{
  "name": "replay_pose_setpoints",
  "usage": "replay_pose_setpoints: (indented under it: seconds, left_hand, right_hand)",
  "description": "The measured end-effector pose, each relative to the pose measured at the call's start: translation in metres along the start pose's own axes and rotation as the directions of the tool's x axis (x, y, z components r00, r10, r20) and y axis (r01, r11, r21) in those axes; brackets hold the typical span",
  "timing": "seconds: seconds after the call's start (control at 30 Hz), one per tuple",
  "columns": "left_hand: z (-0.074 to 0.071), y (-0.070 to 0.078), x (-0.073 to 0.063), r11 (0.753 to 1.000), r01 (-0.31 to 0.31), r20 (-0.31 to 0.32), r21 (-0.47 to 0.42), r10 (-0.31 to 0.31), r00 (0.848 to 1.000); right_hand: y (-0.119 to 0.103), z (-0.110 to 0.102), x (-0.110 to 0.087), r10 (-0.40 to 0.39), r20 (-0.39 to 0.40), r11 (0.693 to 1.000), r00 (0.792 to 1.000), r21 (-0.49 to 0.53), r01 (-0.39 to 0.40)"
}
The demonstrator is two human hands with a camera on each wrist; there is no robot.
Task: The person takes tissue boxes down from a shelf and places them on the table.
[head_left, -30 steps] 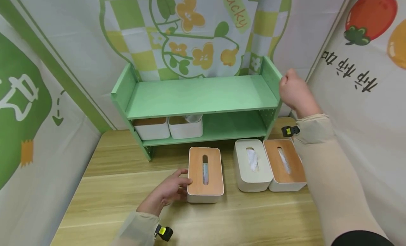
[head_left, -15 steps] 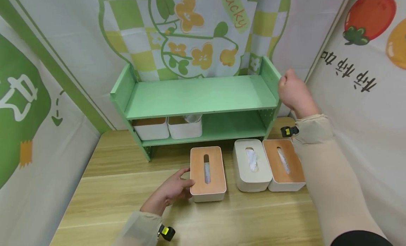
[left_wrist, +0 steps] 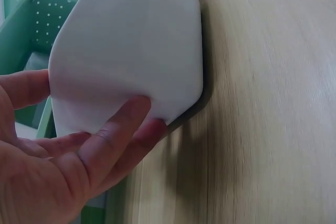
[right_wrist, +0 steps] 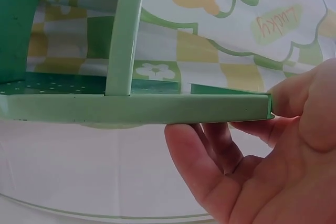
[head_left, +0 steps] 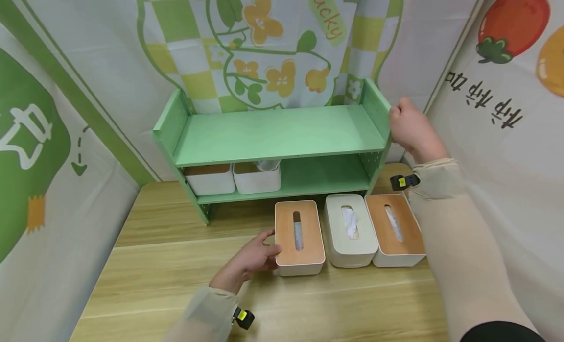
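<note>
A white tissue box with a wood-coloured lid (head_left: 310,234) stands on the table in front of the shelf. My left hand (head_left: 255,258) touches its left side, the fingers fairly straight. In the left wrist view, fingertips (left_wrist: 139,103) press against the box's white wall (left_wrist: 134,40). My right hand (head_left: 414,131) holds the upper end of the green shelf's right side panel (head_left: 376,107). The right wrist view has fingers on the panel's outer face (right_wrist: 157,108) and others over its end.
Right of the moved box stand an all-white tissue box (head_left: 352,249) and another wood-lidded tissue box (head_left: 385,219), side by side. Two white boxes, one left (head_left: 211,183) and one right (head_left: 260,181), sit on the lower shelf. Printed cloth walls enclose the wooden table (head_left: 176,263).
The wood-lidded box has slid right and slightly back, along with my left hand, closing most of the space to the all-white box. My right hand stays at the shelf panel.
</note>
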State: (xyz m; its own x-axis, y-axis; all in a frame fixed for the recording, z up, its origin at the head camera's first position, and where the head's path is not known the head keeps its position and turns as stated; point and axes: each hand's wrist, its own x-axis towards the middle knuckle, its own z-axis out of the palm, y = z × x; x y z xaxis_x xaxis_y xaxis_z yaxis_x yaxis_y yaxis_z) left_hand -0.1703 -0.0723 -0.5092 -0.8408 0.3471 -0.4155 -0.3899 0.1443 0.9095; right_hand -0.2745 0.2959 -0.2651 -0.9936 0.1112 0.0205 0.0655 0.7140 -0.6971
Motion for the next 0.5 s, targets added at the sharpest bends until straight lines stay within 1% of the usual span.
replay_pose_setpoints:
  seconds: [0.2, 0.5]
  left_hand:
    - [0.007, 0.003, 0.005, 1.000, 0.002, -0.004, 0.010, -0.002, 1.000]
    - [0.015, 0.003, 0.010, 1.000, -0.005, 0.008, -0.015, 0.005, 1.000]
  right_hand:
    - [-0.001, -0.001, 0.000, 0.008, 0.010, 1.000, 1.000, 0.021, -0.008]
    - [-0.001, -0.002, 0.000, 0.021, 0.018, 0.999, 1.000, 0.028, -0.022]
